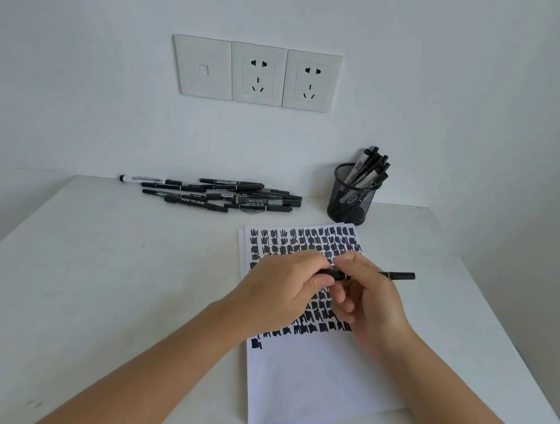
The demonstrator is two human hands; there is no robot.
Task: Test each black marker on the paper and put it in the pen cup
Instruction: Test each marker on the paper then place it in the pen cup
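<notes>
Over the scribble-covered paper (308, 376), both hands hold one black marker (399, 275) that lies level, its free end pointing right. My left hand (279, 294) grips the marker's left end, which the fingers hide. My right hand (365, 292) pinches its middle. A pile of several black markers (229, 196) lies at the back of the table. The black mesh pen cup (351, 198) stands at the back right with several markers in it.
The white table (107, 279) ends close on the right (485, 294) and meets the wall at the back. Wall sockets (258, 72) sit above the marker pile. The paper's lower half is blank.
</notes>
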